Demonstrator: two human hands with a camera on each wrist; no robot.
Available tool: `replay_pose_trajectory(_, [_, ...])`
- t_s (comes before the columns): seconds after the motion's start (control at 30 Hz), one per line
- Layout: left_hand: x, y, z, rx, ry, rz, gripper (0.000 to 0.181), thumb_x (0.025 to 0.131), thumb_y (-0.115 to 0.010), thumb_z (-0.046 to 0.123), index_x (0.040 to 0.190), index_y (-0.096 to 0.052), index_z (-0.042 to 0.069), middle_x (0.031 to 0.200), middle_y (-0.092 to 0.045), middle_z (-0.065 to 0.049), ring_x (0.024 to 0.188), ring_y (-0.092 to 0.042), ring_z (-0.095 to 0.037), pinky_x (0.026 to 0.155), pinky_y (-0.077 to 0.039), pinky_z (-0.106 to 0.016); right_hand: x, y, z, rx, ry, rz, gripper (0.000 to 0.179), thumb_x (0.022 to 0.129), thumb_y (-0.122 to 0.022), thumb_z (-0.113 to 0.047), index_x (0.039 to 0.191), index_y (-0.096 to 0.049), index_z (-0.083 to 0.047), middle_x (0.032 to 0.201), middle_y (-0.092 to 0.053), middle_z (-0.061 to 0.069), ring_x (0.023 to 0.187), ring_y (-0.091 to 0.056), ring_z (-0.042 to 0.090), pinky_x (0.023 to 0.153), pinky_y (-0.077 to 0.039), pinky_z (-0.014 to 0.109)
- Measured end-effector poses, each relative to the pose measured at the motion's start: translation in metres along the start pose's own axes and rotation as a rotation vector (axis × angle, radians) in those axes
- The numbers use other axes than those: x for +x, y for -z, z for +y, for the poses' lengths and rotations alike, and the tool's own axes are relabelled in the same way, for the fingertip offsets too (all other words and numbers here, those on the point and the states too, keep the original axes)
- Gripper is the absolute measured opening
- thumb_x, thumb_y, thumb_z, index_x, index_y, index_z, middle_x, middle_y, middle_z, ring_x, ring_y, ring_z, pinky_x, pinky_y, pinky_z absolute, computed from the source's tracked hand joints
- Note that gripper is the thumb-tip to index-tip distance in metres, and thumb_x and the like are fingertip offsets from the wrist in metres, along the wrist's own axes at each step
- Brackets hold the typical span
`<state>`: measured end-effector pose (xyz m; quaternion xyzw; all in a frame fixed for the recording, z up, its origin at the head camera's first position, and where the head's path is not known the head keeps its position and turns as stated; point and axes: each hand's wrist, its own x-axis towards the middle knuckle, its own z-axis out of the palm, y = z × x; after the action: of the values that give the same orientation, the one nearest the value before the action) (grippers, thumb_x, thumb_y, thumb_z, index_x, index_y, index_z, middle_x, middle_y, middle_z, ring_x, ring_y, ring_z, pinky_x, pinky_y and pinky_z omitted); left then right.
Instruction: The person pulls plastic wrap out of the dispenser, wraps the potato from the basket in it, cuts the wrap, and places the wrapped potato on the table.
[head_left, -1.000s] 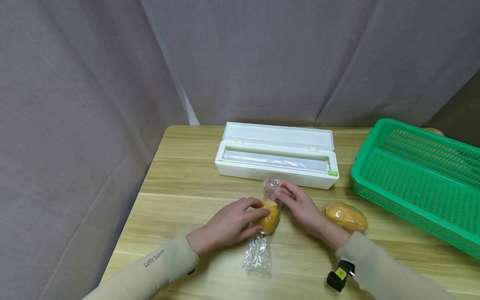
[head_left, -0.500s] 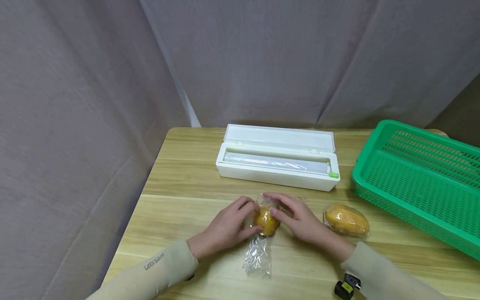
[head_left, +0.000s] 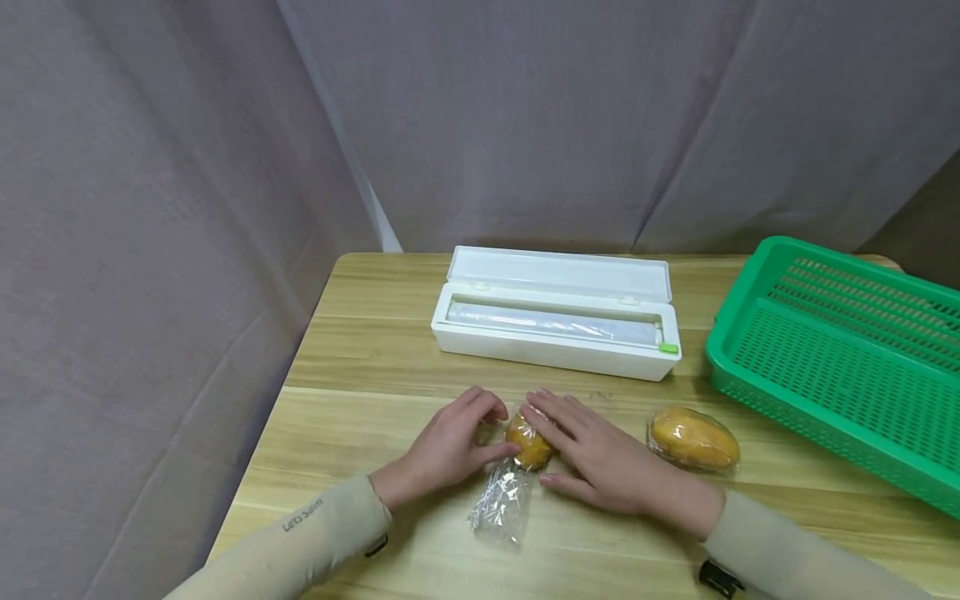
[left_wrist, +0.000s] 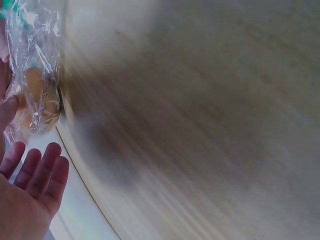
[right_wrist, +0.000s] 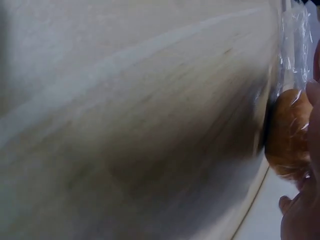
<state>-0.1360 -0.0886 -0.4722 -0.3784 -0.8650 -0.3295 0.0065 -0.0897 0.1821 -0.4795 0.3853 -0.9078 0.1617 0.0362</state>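
Note:
A yellow mango [head_left: 530, 448] in clear plastic wrap lies on the table between my hands. A loose, crinkled tail of plastic wrap [head_left: 501, 508] stretches from it toward the near edge. My right hand [head_left: 603, 458] lays nearly straight fingers over the mango's top and right side. At its left, my left hand [head_left: 447, 442] touches it with the thumb; the other fingers stand apart from it, loosely bent. The left wrist view shows that hand [left_wrist: 27, 200] with fingers spread below the wrapped mango [left_wrist: 50, 112]. In the right wrist view the mango [right_wrist: 287, 135] is partly covered by fingers.
Behind the hands stands a white cling film box [head_left: 555, 354], lid up, with a film roll [head_left: 551, 323] inside. A second wrapped mango [head_left: 693, 439] lies right of my right hand. A green plastic basket [head_left: 723, 367] takes up the table's right side.
My right hand has come down from the wrap's far end and folded it onto the mango, now lying flat over it. My left fingers have lifted off the mango; the near wrap tail has shifted left.

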Motion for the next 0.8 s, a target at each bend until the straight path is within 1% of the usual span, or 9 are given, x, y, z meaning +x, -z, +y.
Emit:
replay_pose_trajectory(0.07, [0.0009, 0.0003, -0.0003, -0.001, -0.003, -0.015, 0.044, 0.087, -0.089, 0.035, 0.114, -0.065, 0.010, 0.110, -0.065, -0.001, 0.095, -0.068, -0.018, 0.088, -0.060, -0.028, -0.0011, 0.0004, -0.0006, -0.067, 0.017, -0.025, 0.090, 0.103, -0.066, -0.053, 0.170, -0.025, -0.008, 0.177, -0.021, 0.015, 0.163, -0.021, 0.032, 0.128, -0.026, 0.054])
replay_pose_trajectory(0.13, [0.0016, 0.0006, 0.0000, -0.002, -0.005, -0.029, 0.042, 0.088, -0.089, 0.036, 0.111, -0.066, 0.010, 0.110, -0.065, 0.000, 0.095, -0.068, -0.018, 0.088, -0.059, -0.027, -0.0015, 0.0020, -0.0012, -0.103, 0.033, -0.038, 0.091, 0.103, -0.064, -0.054, 0.170, -0.023, -0.008, 0.177, -0.020, 0.015, 0.164, -0.019, 0.030, 0.130, -0.022, 0.053])
replay_pose_trajectory(0.27, [0.0025, 0.0011, 0.0010, 0.004, -0.008, -0.040, 0.039, 0.089, -0.088, 0.035, 0.109, -0.065, 0.011, 0.109, -0.065, 0.000, 0.093, -0.068, -0.017, 0.086, -0.059, -0.026, -0.0002, 0.0058, -0.0007, -0.130, 0.064, -0.014, 0.087, 0.104, -0.062, -0.054, 0.169, -0.029, -0.006, 0.177, -0.021, 0.012, 0.163, -0.020, 0.029, 0.131, -0.018, 0.052])
replay_pose_trajectory(0.4, [0.0017, 0.0008, 0.0019, 0.006, 0.003, -0.033, 0.039, 0.088, -0.089, 0.034, 0.105, -0.063, 0.010, 0.105, -0.062, 0.001, 0.086, -0.065, -0.018, 0.079, -0.057, -0.024, 0.0016, 0.0069, 0.0001, -0.115, 0.088, 0.015, 0.086, 0.103, -0.063, -0.054, 0.166, -0.034, -0.003, 0.177, -0.024, 0.011, 0.162, -0.026, 0.028, 0.130, -0.022, 0.052])
replay_pose_trajectory(0.53, [0.0015, 0.0000, 0.0017, 0.006, 0.014, -0.027, 0.038, 0.088, -0.089, 0.034, 0.102, -0.062, 0.010, 0.103, -0.061, 0.002, 0.083, -0.063, -0.018, 0.075, -0.055, -0.022, 0.0000, 0.0045, -0.0003, -0.101, 0.084, -0.003, 0.092, 0.102, -0.066, -0.055, 0.168, -0.029, -0.003, 0.176, -0.025, 0.014, 0.161, -0.026, 0.030, 0.129, -0.024, 0.053])
replay_pose_trajectory(0.67, [0.0024, 0.0001, 0.0008, 0.008, 0.018, -0.025, 0.037, 0.088, -0.089, 0.034, 0.101, -0.063, 0.011, 0.102, -0.061, 0.002, 0.083, -0.062, -0.017, 0.075, -0.054, -0.022, -0.0020, 0.0009, -0.0010, -0.130, 0.087, -0.005, 0.094, 0.101, -0.068, -0.054, 0.169, -0.026, -0.004, 0.174, -0.027, 0.018, 0.161, -0.026, 0.033, 0.128, -0.025, 0.053])
replay_pose_trajectory(0.8, [0.0026, 0.0005, -0.0002, 0.013, 0.019, -0.027, 0.037, 0.088, -0.089, 0.034, 0.102, -0.064, 0.011, 0.103, -0.062, 0.002, 0.084, -0.063, -0.017, 0.075, -0.054, -0.022, -0.0017, -0.0017, -0.0019, -0.172, 0.094, 0.007, 0.091, 0.101, -0.068, -0.052, 0.168, -0.029, -0.004, 0.173, -0.030, 0.017, 0.161, -0.028, 0.033, 0.127, -0.027, 0.055])
